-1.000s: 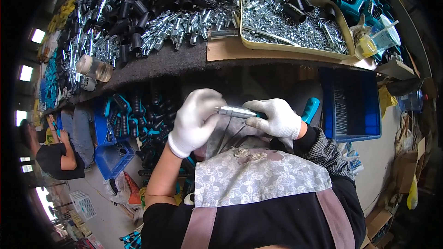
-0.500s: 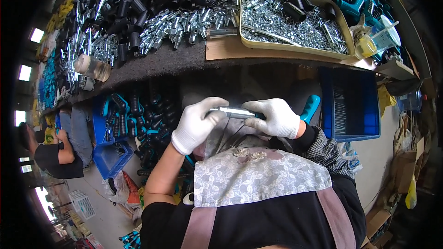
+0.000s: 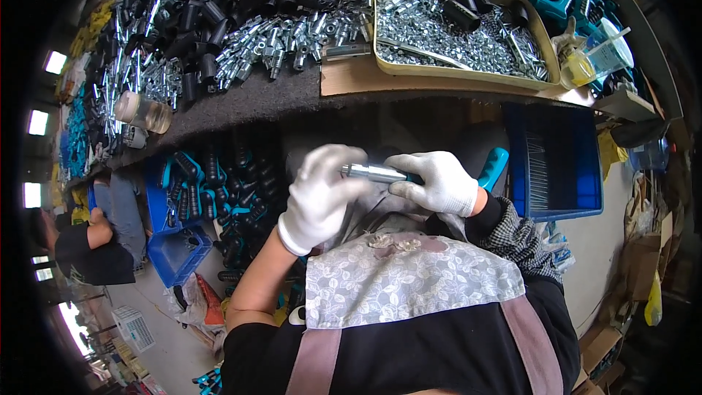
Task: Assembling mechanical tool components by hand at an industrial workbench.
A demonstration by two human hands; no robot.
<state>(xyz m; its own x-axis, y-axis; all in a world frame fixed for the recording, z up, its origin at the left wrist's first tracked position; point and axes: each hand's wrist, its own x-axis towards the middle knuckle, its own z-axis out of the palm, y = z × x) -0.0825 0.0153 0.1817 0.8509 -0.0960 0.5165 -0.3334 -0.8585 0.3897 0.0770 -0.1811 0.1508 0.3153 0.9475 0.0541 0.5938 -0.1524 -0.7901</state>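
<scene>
A workshop; loose metal fittings [image 3: 276,50] crowd the workbench [image 3: 241,102].

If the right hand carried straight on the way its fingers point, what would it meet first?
Probably the left hand, just past the silver cylinder in the right hand; blur and depth make the gap unclear.
</scene>
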